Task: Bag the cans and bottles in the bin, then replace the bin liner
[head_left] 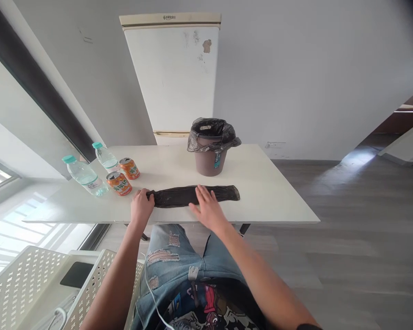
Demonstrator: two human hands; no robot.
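A black plastic bag [177, 197], folded into a long flat strip, lies across the front of the white table. My left hand [142, 206] grips its left end, with the fingers closed on the plastic. Resting flat on the strip right of its middle is my right hand [208, 206], fingers stretched out and spread. Behind the strip stands a brownish trash can [206, 162], upright, lined with a black bag [211, 137] whose edge is folded over the rim.
Two orange drink cans [119, 183] and two clear bottles [86, 176] with green caps stand at the table's left. A white refrigerator [179, 78] is behind the table [268, 197]. A cream plastic basket [24, 279] holding a dark flat object sits low on the left.
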